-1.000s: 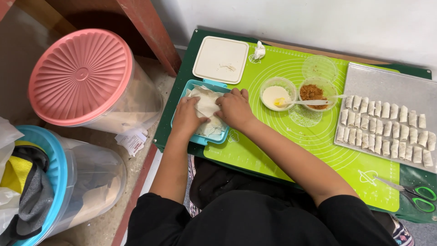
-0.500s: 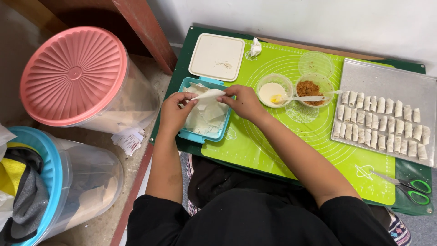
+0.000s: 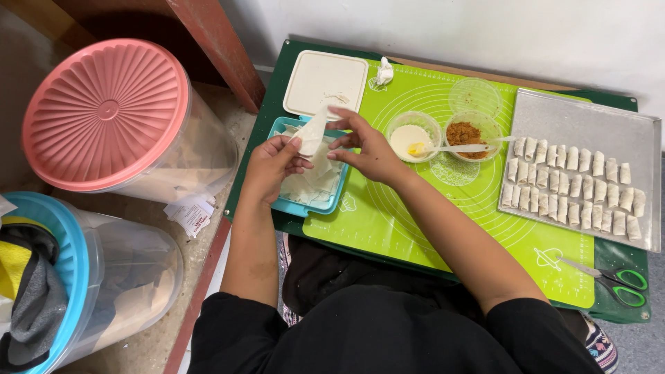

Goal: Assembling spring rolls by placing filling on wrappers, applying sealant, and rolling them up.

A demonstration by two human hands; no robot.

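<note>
A low green table (image 3: 609, 308) is standing against a pale wall (image 3: 485, 34), and a lime-green mat (image 3: 443, 228) is covering most of it. On the floor to the left, two big tubs are sitting: one with a pink lid (image 3: 104, 114), one with a blue rim (image 3: 59, 277).

Both hands are pinching one thin white wrapper (image 3: 313, 131) just above a teal tray (image 3: 325, 206) that is holding more wrappers. The left hand (image 3: 271, 166) is gripping its lower edge with narrowed fingers; the right hand (image 3: 367, 142) is holding its upper part between thumb and fingertips.

One cream lid (image 3: 325, 83) is lying behind the tray. Three clear bowls are sitting on the mat: one with pale paste (image 3: 410, 138), one with brown filling (image 3: 465, 133), one empty (image 3: 474, 97). One metal sheet (image 3: 589, 125) is carrying rolled pieces (image 3: 571, 183) in three rows, too many to count surely. One pair of green scissors (image 3: 620, 280) is lying at the right corner.
</note>
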